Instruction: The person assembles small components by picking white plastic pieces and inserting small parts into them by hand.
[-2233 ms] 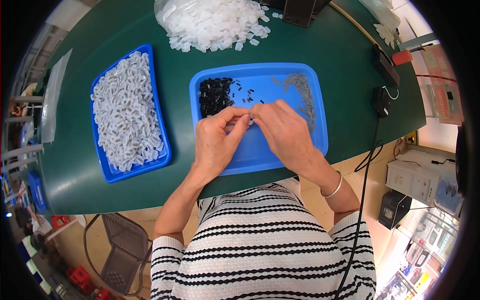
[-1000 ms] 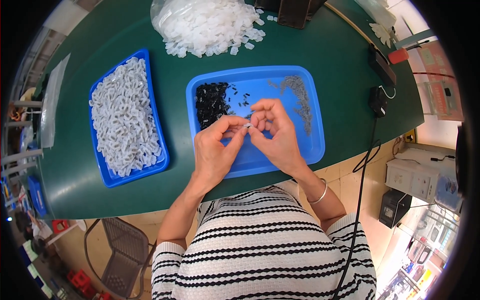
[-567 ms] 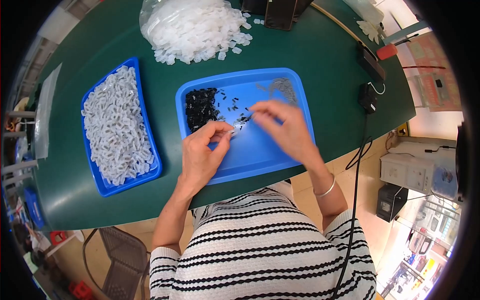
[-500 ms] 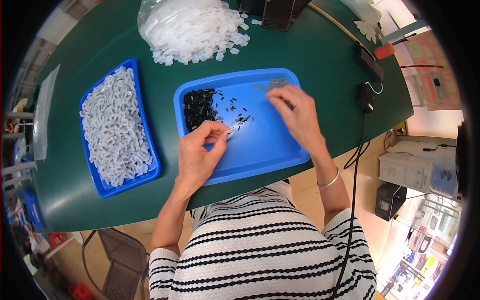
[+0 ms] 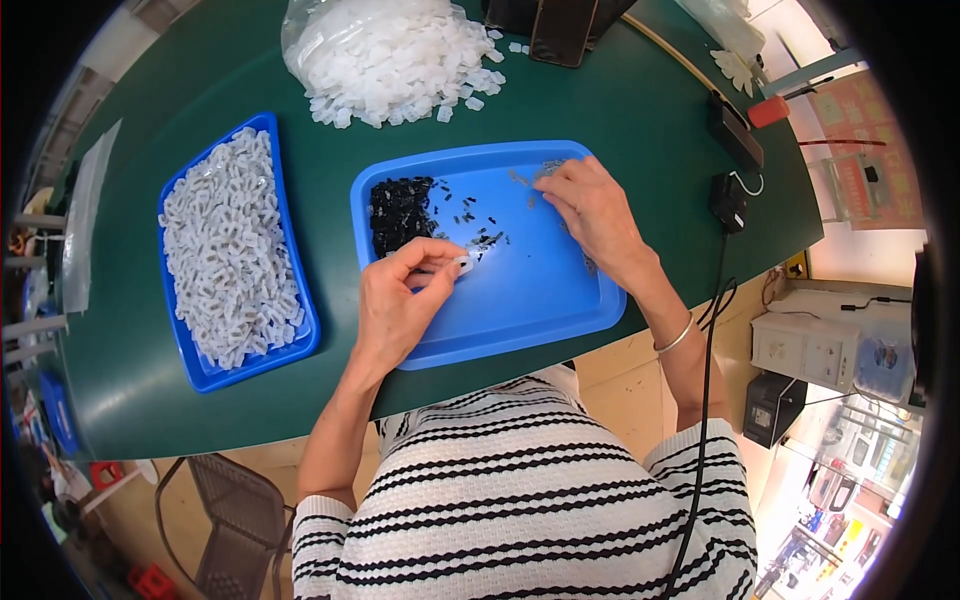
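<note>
Over the left part of a shallow blue tray [image 5: 510, 318], my left hand [image 5: 396, 305] pinches a small white plastic piece [image 5: 464, 263] between thumb and fingers. My right hand [image 5: 603, 218] is at the tray's far right corner, fingertips pressed together beside a little heap of thin grey pieces [image 5: 551, 168]. Whatever sits between those fingertips is too small to make out. Small black pieces [image 5: 401, 214] are heaped in the far left corner of the tray, with several scattered toward its middle.
A second blue tray [image 5: 312, 318], filled with small whitish plastic parts [image 5: 235, 250], stands at the left. Farther back, white pieces [image 5: 390, 65] spill from a clear bag. A dark box [image 5: 558, 32] is beside them. A black cable [image 5: 712, 350] hangs past the table's right edge.
My right hand has come down slightly, its fingertips staying by the grey pieces, a few of which now lie nearer the middle. My left hand still holds the white piece.
</note>
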`<state>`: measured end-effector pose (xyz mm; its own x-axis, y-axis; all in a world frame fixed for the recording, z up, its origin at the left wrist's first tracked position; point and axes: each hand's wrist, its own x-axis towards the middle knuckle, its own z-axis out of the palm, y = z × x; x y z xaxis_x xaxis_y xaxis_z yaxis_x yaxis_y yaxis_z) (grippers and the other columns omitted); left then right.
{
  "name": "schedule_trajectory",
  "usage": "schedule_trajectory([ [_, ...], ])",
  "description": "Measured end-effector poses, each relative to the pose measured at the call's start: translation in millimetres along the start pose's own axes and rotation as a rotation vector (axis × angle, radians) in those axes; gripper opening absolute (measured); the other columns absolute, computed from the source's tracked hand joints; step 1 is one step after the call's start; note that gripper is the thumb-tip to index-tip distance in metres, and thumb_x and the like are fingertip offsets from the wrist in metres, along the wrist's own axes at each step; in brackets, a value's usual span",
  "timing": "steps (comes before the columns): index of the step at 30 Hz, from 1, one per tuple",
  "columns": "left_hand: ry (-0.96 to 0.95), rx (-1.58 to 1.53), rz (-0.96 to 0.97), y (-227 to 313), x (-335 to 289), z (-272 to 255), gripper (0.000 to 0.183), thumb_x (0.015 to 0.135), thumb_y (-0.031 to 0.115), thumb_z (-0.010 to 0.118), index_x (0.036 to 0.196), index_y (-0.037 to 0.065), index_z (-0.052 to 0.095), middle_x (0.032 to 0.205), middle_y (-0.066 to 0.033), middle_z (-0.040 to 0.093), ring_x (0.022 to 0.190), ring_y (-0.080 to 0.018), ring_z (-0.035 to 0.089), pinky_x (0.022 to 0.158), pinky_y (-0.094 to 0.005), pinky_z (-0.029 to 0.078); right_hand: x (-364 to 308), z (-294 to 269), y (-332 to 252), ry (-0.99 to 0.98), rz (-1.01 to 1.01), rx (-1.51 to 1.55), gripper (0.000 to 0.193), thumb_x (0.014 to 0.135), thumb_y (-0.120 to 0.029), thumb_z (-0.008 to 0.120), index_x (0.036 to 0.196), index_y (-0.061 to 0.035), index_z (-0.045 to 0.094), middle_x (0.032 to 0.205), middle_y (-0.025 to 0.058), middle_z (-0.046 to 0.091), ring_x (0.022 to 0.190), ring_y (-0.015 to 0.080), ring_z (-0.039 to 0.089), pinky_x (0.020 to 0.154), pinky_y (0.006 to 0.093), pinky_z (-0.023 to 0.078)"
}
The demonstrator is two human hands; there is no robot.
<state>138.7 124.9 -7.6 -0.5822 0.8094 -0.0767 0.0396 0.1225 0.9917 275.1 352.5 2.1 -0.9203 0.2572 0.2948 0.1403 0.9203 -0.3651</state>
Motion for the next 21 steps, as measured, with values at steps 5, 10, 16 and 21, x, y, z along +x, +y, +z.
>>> schedule_trajectory([
  [5, -0.014, -0.113, -0.059, 0.0, 3.6, -0.7, 0.013, 0.090, 0.000, 0.064, 0.103, -0.002, 0.067, 0.091, -0.0043, 0.069, 0.083, -0.0087, 0.065, 0.071, -0.0206, 0.052, 0.7, 14.4, 7.4, -0.067, -0.088, -0.064, 0.014, 0.078, 0.001, 0.068, 0.092, -0.0019, 0.067, 0.090, 0.0093, 0.060, 0.089, 0.0275, 0.056, 0.079, 0.0348, 0.049],
  [10, 0.011, -0.167, -0.111, 5.4, 7.3, 1.5, 0.013, 0.092, 0.003, 0.061, 0.103, -0.002, 0.067, 0.088, -0.0041, 0.069, 0.084, -0.0121, 0.068, 0.070, -0.0230, 0.054, 5.1, 12.7, 4.0, -0.149, -0.103, -0.078, 0.011, 0.074, 0.000, 0.061, 0.084, -0.0013, 0.060, 0.090, 0.0128, 0.056, 0.092, 0.0304, 0.053, 0.078, 0.0403, 0.049],
  [16, -0.014, -0.188, -0.125, 1.9, 9.8, 0.8, 0.017, 0.092, 0.004, 0.061, 0.108, -0.001, 0.067, 0.090, -0.0050, 0.069, 0.080, -0.0101, 0.067, 0.069, -0.0221, 0.054, -1.5, 1.2, -24.7, -0.153, 0.092, 0.186, 0.010, 0.080, 0.002, 0.066, 0.087, 0.0001, 0.060, 0.089, 0.0078, 0.061, 0.080, 0.0192, 0.059, 0.071, 0.0305, 0.050],
  [21, 0.015, -0.233, -0.134, 1.4, 10.2, 6.8, 0.019, 0.091, 0.003, 0.062, 0.110, -0.001, 0.067, 0.091, -0.0050, 0.069, 0.079, -0.0100, 0.067, 0.070, -0.0213, 0.054, -10.2, 8.7, -55.5, -0.123, 0.327, 0.919, 0.011, 0.086, 0.001, 0.066, 0.097, 0.0010, 0.064, 0.091, 0.0032, 0.064, 0.083, 0.0093, 0.060, 0.075, 0.0247, 0.051],
])
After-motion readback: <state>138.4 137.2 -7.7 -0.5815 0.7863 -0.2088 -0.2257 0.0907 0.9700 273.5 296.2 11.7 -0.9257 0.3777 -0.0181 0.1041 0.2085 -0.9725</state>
